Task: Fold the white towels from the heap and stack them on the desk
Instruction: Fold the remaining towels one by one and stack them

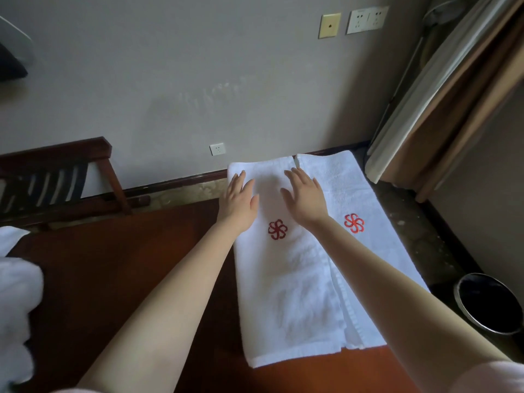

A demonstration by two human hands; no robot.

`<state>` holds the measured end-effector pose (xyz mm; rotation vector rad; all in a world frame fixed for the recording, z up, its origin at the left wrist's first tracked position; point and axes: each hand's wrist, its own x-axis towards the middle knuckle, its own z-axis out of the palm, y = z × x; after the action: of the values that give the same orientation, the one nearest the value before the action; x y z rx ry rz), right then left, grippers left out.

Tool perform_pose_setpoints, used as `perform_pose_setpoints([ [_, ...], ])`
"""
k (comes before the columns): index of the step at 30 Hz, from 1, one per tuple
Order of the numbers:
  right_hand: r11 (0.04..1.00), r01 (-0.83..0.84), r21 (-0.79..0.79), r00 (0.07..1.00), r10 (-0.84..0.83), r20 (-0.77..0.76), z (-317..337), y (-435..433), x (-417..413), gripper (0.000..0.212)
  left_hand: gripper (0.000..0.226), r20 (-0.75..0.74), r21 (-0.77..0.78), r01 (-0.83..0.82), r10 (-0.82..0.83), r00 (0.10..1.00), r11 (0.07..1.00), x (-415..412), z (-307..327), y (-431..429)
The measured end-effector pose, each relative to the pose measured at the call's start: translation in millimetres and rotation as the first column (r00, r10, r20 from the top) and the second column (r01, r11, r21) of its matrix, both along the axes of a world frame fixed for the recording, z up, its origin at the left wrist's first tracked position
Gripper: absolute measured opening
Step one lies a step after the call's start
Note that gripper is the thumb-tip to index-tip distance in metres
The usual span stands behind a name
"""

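One grey wall (pixel 198 80) fills the upper half; below it a red-brown desk (pixel 119 265) runs across the lower frame. Beige curtain (pixel 453 95) with a pale lining hangs at top right. Two folded white towels lie lengthwise on the desk's right part, side by side, long edges meeting: left towel (pixel 286 293) and right towel (pixel 354 188), far ends near the wall. Can't tell whether one overlaps the other along the seam. Loose heap (pixel 14 307) of white towels sits at the desk's left edge, well apart from the folded pair, partly out of frame. Dark wooden rack (pixel 56 180) with striped straps stands beyond the desk at left, against the wall. Round dark bin (pixel 487 303) on the floor, right of the desk. Person's left hand (pixel 238 202) lies flat on the left towel's far left corner, fingers straight and spread, holding nothing. Their right hand (pixel 304 197) is flat on the same towel near the seam, fingers straight, holding nothing. White socket panel (pixel 367 19) high on the wall, small socket (pixel 217 149) low down. Red flower logo (pixel 277 229) on left towel between the wrists; second logo (pixel 354 223) on right towel, just right of the right wrist.
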<state>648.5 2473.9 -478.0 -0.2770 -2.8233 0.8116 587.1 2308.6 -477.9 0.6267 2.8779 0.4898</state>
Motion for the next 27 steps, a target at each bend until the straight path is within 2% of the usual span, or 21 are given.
perform_pose_setpoints([
  [8, 0.997, 0.061, 0.038, 0.995, -0.058, -0.076, 0.9, -21.6, 90.2, 0.048, 0.039, -0.110, 0.121, 0.095, -0.082, 0.991, 0.988, 77.1, -1.4, -23.0],
  [10, 0.997, -0.002, 0.077, 1.000, 0.000, 0.016, -11.3, -27.9, 115.8, 0.056, 0.041, -0.091, 0.059, 0.141, -0.135, 0.987, 0.988, 100.4, -13.5, -30.3],
  [13, 0.974, -0.132, 0.183, 0.974, 0.093, 0.209, -35.8, -34.7, 152.7, 0.061, 0.050, 0.042, -0.094, 0.183, -0.179, 0.983, 0.979, 133.2, -37.1, -44.1],
  [16, 0.958, -0.132, 0.255, 0.971, 0.073, 0.227, -53.6, -40.1, 184.7, 0.062, 0.057, 0.129, -0.130, 0.184, -0.167, 0.977, 0.974, 148.8, -49.5, -54.1],
  [19, 0.957, -0.125, 0.262, 0.962, 0.053, 0.267, -61.8, -40.4, 204.8, 0.062, 0.059, 0.123, -0.139, 0.184, -0.168, 0.978, 0.973, 152.6, -47.4, -56.8],
  [22, 0.972, -0.091, 0.215, 0.971, 0.039, 0.234, -55.6, -40.3, 214.9, 0.060, 0.061, 0.001, -0.138, 0.134, -0.135, 0.991, 0.981, 163.8, -44.9, -59.9],
  [25, 0.981, 0.074, 0.180, 0.984, -0.101, 0.147, -45.9, -41.2, 219.9, 0.057, 0.058, -0.126, -0.077, -0.069, 0.059, 0.990, 0.995, 178.1, -42.6, -64.7],
  [27, 0.962, 0.233, 0.143, 0.951, -0.256, 0.174, -39.6, -43.3, 222.5, 0.053, 0.057, -0.035, -0.013, -0.130, 0.130, 0.991, 0.991, 183.3, -42.7, -68.6],
])
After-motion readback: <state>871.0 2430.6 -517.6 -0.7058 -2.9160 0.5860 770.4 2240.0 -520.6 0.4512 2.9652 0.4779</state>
